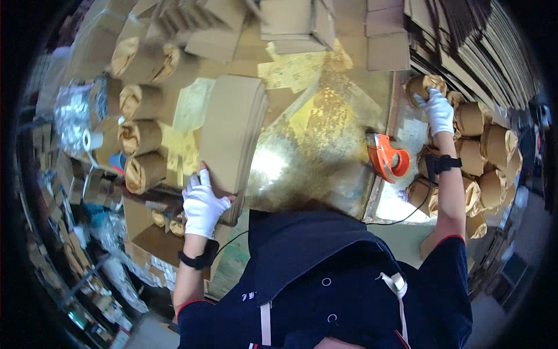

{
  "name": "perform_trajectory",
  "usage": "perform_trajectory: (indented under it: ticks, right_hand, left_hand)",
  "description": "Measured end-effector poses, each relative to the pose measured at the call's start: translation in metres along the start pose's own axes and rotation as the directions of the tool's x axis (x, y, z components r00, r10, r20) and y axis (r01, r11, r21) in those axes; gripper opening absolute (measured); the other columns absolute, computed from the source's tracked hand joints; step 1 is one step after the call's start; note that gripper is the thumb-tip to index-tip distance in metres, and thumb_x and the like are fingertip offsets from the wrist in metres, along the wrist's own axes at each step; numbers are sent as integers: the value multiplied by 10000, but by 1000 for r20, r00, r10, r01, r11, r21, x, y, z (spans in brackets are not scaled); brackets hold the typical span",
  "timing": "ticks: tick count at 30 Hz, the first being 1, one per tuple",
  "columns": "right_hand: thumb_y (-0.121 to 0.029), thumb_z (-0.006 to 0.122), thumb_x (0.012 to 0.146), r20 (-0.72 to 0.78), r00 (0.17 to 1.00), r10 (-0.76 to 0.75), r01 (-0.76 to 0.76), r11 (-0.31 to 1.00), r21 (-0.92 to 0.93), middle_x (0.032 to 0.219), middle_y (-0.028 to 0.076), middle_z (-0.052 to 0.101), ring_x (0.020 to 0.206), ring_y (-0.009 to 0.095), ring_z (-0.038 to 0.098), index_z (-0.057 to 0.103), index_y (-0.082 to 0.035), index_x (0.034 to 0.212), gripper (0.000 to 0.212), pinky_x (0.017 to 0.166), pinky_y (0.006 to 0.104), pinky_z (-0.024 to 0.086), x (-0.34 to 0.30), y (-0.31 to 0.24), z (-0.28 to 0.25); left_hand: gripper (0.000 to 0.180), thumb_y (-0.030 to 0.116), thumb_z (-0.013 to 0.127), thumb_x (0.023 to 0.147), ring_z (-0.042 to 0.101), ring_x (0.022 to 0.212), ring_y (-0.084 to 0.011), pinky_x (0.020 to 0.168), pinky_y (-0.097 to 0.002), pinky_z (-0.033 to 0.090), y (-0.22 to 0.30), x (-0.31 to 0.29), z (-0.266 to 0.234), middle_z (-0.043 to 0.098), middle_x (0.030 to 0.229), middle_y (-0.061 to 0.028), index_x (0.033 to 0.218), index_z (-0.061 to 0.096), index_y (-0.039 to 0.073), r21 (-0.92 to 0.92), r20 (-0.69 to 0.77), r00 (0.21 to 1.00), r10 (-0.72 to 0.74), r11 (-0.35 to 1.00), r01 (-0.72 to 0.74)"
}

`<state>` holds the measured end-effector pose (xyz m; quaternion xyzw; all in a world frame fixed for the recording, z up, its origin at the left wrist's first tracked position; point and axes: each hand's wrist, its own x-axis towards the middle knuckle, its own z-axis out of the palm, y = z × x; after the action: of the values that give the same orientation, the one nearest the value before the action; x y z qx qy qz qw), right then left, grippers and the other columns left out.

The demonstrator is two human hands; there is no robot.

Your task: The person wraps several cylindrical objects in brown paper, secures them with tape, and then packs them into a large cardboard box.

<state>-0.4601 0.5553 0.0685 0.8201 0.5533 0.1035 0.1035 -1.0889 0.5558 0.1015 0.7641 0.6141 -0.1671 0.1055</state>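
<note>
Navy apron point(325, 256) nearest, we rest our left hand point(200, 205), fingers splayed, on the flat cardboard stack's point(231, 125) near end; our right hand point(437, 111) covers a kraft-wrapped roll point(416, 89) at the right-hand pile's point(469, 156) far end, grip indeterminable. We judge side-wall holds safest.

Room interior, viewed from beside the bench: a broad worktable with a worn, glossy, yellow-brown top point(328, 189) occupies the centre. A bright white patch of reflected light point(268, 166) lies on its surface. Left, beyond the table's edge, a framework of slender dark bars point(87, 276) stands in dimness near a small greenish glow point(77, 318). Lower left, smooth grey floor point(148, 333).
</note>
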Motion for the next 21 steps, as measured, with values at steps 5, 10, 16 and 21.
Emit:
perform_trajectory:
  ticks: [5, 10, 16, 21]
  right_hand:
    - [-375, 676, 919, 159, 986, 56, -150, 723, 675, 1082, 119, 706, 961, 227, 672, 621, -37, 1244, 473, 880, 330, 525, 5, 55, 50]
    - [-324, 675, 943, 274, 946, 172, -265, -72, 962, 1143, 46, 681, 1020, 127, 620, 628, -10, 1258, 447, 920, 272, 481, -60, -25, -73]
    - [-428, 669, 926, 415, 910, 2, -411, -131, 902, 982, 24, 682, 750, 89, 589, 669, -40, 1186, 467, 601, 239, 465, -123, -119, -127]
    - [-420, 642, 940, 547, 807, -221, -590, -274, 760, 1173, 75, 654, 1075, 143, 588, 635, -44, 1247, 485, 870, 310, 492, -174, -195, -105]
  left_hand:
    - [1058, 471, 842, 611, 645, 980, -418, 792, -446, 569, 10, -7, 6, 502, 1340, -282, 1457, 360, 56, 20, -166, 986, -29, 999, 33]
    - [871, 476, 787, 669, 678, 883, -407, 733, -480, 570, 84, -26, -54, 539, 1247, -231, 1370, 432, 101, -249, -57, 998, -10, 968, -4]
    - [694, 493, 679, 796, 697, 861, -327, 701, -460, 561, 174, -28, 43, 627, 1104, -171, 1343, 477, 118, -229, 98, 923, 372, 911, -342]
    - [360, 134, 520, 889, 644, 581, -172, 482, -322, 512, 122, -58, 79, 592, 1090, -66, 1208, 632, 258, -44, -193, 686, 701, 692, -720]
